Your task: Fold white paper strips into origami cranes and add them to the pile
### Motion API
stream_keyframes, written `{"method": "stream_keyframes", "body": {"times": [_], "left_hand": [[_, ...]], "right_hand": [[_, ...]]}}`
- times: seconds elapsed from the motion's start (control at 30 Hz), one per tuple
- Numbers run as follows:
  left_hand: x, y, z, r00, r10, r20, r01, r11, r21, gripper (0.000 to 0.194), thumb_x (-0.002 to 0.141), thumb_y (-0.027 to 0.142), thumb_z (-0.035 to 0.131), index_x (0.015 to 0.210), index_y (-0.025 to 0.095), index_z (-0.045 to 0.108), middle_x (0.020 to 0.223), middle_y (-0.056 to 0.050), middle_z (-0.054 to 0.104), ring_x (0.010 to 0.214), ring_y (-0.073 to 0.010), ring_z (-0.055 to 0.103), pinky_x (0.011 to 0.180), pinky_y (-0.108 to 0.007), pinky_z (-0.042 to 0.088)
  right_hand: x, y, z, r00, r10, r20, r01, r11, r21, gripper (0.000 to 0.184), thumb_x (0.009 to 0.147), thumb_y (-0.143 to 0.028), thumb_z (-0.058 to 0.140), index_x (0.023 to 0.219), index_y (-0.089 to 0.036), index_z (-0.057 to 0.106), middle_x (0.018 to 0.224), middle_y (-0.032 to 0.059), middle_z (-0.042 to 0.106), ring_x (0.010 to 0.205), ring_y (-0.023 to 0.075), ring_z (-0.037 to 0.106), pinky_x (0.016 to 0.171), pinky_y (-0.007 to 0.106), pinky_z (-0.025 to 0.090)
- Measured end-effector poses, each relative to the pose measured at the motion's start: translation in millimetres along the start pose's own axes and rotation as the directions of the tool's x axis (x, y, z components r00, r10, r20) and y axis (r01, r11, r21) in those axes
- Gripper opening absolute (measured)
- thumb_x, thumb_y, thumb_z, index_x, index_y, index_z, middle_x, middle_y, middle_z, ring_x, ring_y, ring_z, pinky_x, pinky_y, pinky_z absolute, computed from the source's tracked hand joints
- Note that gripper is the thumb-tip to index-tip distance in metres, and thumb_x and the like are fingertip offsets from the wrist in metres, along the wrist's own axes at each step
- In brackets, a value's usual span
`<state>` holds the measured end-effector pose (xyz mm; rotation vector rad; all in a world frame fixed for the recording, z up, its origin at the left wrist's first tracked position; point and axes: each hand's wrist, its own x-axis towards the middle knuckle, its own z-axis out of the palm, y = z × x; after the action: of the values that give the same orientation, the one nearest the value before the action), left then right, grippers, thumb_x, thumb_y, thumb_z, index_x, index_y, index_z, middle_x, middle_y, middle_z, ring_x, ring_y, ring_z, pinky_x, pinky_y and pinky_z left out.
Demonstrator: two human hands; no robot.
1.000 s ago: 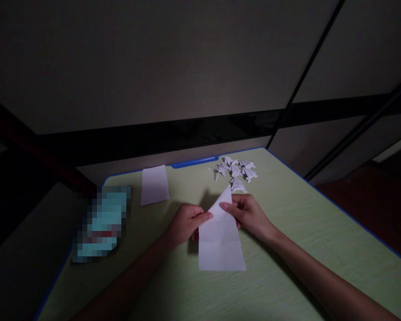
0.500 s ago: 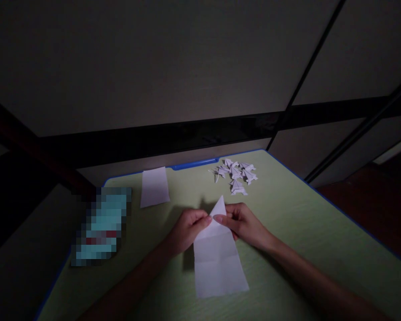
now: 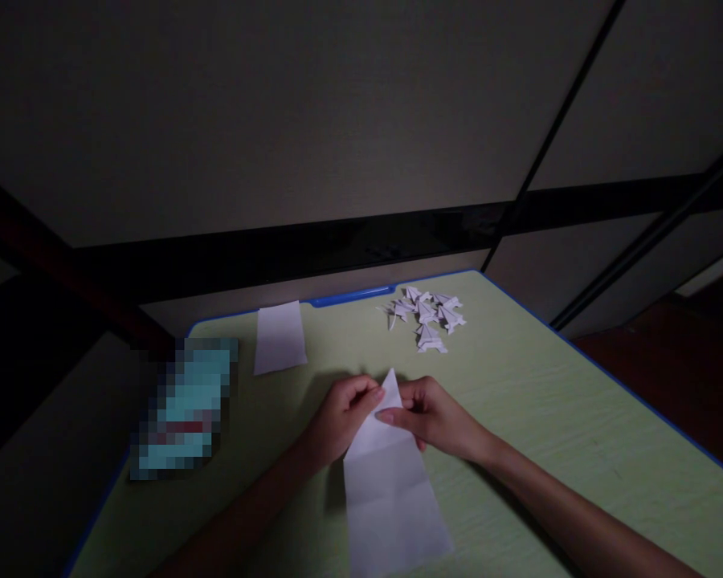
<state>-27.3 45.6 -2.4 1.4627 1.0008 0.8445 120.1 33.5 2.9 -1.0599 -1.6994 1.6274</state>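
Observation:
A white sheet of paper (image 3: 391,506), its far end folded to a point, is held between my two hands above the table. My left hand (image 3: 346,413) grips the folded part at its left edge, thumb on top near the tip. From the right, my right hand (image 3: 437,417) pinches the same folded part, its thumb lying across the top face and its fingers mostly hidden beneath. Crease lines cross the flat lower part, which hangs toward me. Beyond my hands lies a group of several folded paper frogs (image 3: 427,313).
A loose white sheet (image 3: 280,337) lies at the table's far left. Nearer, at the left edge, is a blurred-out teal object (image 3: 186,405). The green table (image 3: 536,385) has a blue rim and a blue handle (image 3: 353,296); pale cabinet panels (image 3: 313,120) stand behind it.
My hands have brought the folded paper slightly nearer to me, and its tip now sits lower and a little left. My right thumb has slid down the fold.

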Motion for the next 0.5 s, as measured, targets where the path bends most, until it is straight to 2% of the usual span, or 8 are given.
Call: {"method": "stream_keyframes", "body": {"times": [0.1,0.17,0.3,0.4,0.5], "left_hand": [[-0.1,2.1,0.1,0.998,0.058,0.019,-0.058,0.998,-0.006,0.005,0.064,0.017,0.05,0.062,0.015,0.047,0.058,0.003,0.047,0.058,-0.0102,0.045,0.053,-0.019,0.034],[-0.2,2.8,0.6,0.997,0.072,-0.014,-0.072,0.997,0.021,0.004,0.063,0.015,0.05,0.063,0.015,0.047,0.06,0.002,0.048,0.06,-0.0108,0.046,0.055,-0.019,0.035],[-2.9,3.8,4.6,0.985,0.127,-0.114,-0.106,0.979,0.173,0.012,0.07,0.019,0.045,0.058,0.016,0.043,0.054,0.004,0.042,0.053,-0.0091,0.041,0.05,-0.019,0.031],[-5.9,4.5,8.3,0.976,0.177,-0.126,-0.136,0.951,0.276,0.021,0.075,0.022,0.039,0.055,0.017,0.039,0.05,0.005,0.035,0.049,-0.0084,0.036,0.048,-0.019,0.028],[-6.8,4.1,10.0,0.973,0.196,-0.123,-0.154,0.945,0.289,0.025,0.077,0.022,0.035,0.052,0.017,0.036,0.049,0.006,0.031,0.047,-0.0079,0.033,0.046,-0.019,0.026]], "right_hand": [[0.6,1.0,0.6,0.999,0.022,0.033,-0.022,1.0,0.012,0.03,0.065,-0.04,0.054,0.056,-0.011,0.051,0.045,-0.0052,0.042,0.032,0.0022,0.034,0.029,0.013,0.029],[1.1,0.2,0.8,0.999,0.036,0.039,-0.037,0.999,0.025,0.03,0.066,-0.04,0.053,0.055,-0.011,0.05,0.044,-0.0054,0.042,0.032,0.002,0.034,0.029,0.013,0.029],[1.5,-2.0,1.9,0.997,0.056,0.044,-0.057,0.998,0.036,0.03,0.066,-0.039,0.053,0.055,-0.011,0.05,0.045,-0.0049,0.044,0.032,0.0019,0.035,0.028,0.012,0.029],[1.2,-2.2,4.5,0.997,0.073,0.038,-0.073,0.997,0.01,0.03,0.067,-0.036,0.053,0.051,-0.012,0.047,0.043,-0.0053,0.043,0.031,0.0022,0.035,0.028,0.013,0.029],[1.1,-1.1,8.0,0.997,0.074,0.025,-0.073,0.997,-0.037,0.031,0.067,-0.034,0.053,0.047,-0.013,0.043,0.04,-0.0056,0.041,0.029,0.0026,0.036,0.027,0.013,0.028]]}}
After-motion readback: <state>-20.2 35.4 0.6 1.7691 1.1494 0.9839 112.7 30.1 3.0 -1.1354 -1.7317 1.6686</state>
